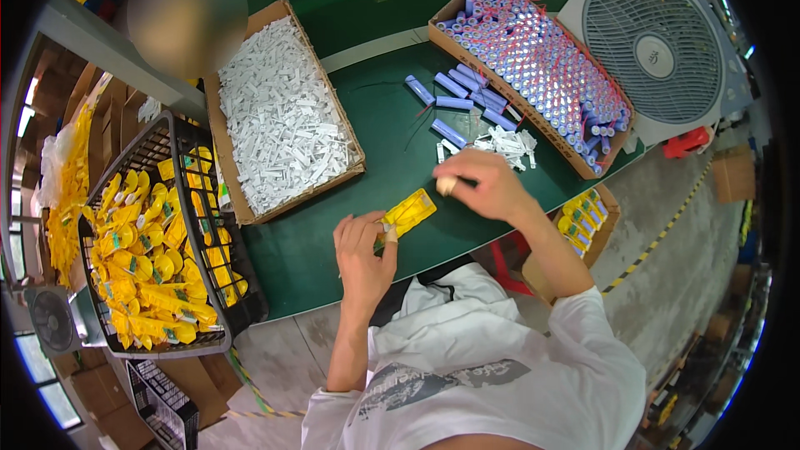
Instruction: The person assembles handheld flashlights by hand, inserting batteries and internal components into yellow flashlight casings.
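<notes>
My left hand [364, 252] is closed on the near end of a yellow plastic housing [413, 210], holding it over the green table. The housing is a long, open shell with its hollow side showing. My right hand [490, 187] hovers just right of the housing, apart from it, with fingers curled together. Pale coverings wrap some fingertips. Whatever the right fingers may hold is hidden. Beyond that hand lie a small pile of white plastic pieces [510, 145] and several loose purple cylindrical batteries [450, 132] with thin wires.
A cardboard box of white pieces [287, 117] stands left of centre, beside a black crate [179, 200] of yellow housings. Back right is a box of batteries [542, 67] by a grey fan [654, 58]. A smaller carton [611, 210] sits right, below table level.
</notes>
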{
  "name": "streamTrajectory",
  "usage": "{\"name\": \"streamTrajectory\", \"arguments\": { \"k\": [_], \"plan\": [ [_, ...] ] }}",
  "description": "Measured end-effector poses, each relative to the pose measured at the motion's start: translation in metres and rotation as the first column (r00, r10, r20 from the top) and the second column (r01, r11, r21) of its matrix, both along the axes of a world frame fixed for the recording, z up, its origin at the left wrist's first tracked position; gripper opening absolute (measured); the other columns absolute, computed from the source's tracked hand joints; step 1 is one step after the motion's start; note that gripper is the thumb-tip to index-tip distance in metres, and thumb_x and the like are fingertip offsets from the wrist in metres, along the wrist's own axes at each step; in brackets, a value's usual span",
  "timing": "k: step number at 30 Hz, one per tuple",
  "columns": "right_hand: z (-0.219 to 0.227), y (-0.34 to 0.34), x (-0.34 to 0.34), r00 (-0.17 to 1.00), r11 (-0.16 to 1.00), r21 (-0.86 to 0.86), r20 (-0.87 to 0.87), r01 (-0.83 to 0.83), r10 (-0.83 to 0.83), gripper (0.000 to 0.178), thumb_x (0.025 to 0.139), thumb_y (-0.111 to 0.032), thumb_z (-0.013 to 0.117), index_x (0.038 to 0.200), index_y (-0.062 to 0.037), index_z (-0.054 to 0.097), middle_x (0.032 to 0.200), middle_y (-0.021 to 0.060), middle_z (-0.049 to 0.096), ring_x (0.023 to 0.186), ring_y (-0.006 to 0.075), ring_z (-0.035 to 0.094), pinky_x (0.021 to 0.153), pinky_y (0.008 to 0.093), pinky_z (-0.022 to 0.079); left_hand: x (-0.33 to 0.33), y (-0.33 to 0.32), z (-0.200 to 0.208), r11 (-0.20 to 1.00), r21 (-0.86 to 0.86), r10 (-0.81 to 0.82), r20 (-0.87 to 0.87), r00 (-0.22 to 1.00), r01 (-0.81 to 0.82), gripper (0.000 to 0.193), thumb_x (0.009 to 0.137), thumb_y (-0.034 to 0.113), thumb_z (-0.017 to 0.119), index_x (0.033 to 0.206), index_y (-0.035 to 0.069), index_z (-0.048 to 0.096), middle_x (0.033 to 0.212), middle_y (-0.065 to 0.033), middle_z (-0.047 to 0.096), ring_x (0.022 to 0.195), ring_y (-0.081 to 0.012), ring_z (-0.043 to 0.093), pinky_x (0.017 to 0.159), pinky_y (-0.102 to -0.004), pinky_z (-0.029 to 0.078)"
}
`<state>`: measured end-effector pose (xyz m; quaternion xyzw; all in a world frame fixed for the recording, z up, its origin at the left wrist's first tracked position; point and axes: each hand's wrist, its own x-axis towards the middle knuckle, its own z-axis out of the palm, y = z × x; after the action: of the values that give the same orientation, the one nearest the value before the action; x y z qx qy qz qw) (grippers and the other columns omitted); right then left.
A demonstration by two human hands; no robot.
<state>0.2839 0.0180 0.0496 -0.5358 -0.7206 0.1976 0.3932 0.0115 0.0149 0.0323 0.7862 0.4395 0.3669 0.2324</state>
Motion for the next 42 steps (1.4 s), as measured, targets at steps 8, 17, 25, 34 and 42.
{"name": "streamTrajectory", "arguments": {
  "k": [8, 17, 25, 34, 42],
  "plan": [
    [0.014, 0.059, 0.02, 0.78, 0.937, -0.15, 0.604, 0.314, -0.165, 0.025, 0.091, -0.025, 0.078, 0.104, -0.0038, 0.079, 0.1, 0.0184, 0.077, 0.095, 0.0384, 0.073, 0.086, 0.0484, 0.055, 0.0, -0.004, -0.009, 0.999, 0.044, 0.027, 0.027, 0.999, -0.028, 0.014, 0.081, 0.0, 0.076, 0.088, 0.001, 0.064, 0.113, -0.0133, 0.073, 0.103, -0.0362, 0.067, 0.099, -0.0489, 0.049],
    [0.021, 0.044, 0.0, 0.978, 0.91, -0.413, -0.176, 0.026, -0.108, 0.02, 0.1, -0.012, 0.067, 0.119, -0.0051, 0.07, 0.086, 0.0081, 0.073, 0.078, 0.0154, 0.07, 0.069, 0.0309, 0.053, -0.005, -0.003, -0.011, 0.995, 0.076, 0.053, 0.076, 0.996, -0.059, 0.014, 0.083, 0.0, 0.075, 0.085, 0.002, 0.062, 0.107, -0.0121, 0.073, 0.1, -0.0363, 0.066, 0.094, -0.046, 0.051],
    [0.001, 0.007, -0.012, 0.549, 0.924, -0.25, -0.834, -0.291, -0.052, 0.039, 0.093, -0.005, 0.075, 0.13, 0.0049, 0.068, 0.108, 0.0053, 0.072, 0.092, 0.0101, 0.064, 0.084, 0.0243, 0.05, -0.005, -0.002, -0.011, 0.991, 0.11, 0.072, 0.086, 0.994, -0.081, 0.013, 0.085, 0.002, 0.075, 0.084, 0.002, 0.062, 0.103, -0.0124, 0.073, 0.096, -0.0342, 0.068, 0.097, -0.0464, 0.051],
    [0.017, -0.003, -0.032, 0.933, 0.975, -0.12, -0.333, -0.188, 0.139, 0.034, 0.092, -0.007, 0.079, 0.125, -0.001, 0.072, 0.108, 0.0084, 0.077, 0.099, 0.0167, 0.073, 0.088, 0.0329, 0.058, -0.006, -0.003, -0.015, 0.993, 0.08, 0.076, 0.091, 0.993, -0.084, 0.013, 0.088, 0.005, 0.075, 0.081, 0.002, 0.063, 0.102, -0.0112, 0.076, 0.093, -0.032, 0.069, 0.108, -0.0493, 0.05],
    [0.006, 0.011, -0.055, 0.874, 0.913, -0.016, 0.281, -0.407, 0.395, 0.028, 0.081, -0.006, 0.084, 0.108, -0.0035, 0.076, 0.107, 0.0077, 0.077, 0.09, 0.0279, 0.072, 0.079, 0.0379, 0.059, -0.012, -0.002, -0.007, 0.994, 0.089, 0.045, 0.137, 0.99, -0.057, 0.011, 0.083, 0.003, 0.079, 0.088, 0.001, 0.069, 0.112, -0.0111, 0.074, 0.105, -0.0333, 0.068, 0.105, -0.0486, 0.05]
  ]
}}
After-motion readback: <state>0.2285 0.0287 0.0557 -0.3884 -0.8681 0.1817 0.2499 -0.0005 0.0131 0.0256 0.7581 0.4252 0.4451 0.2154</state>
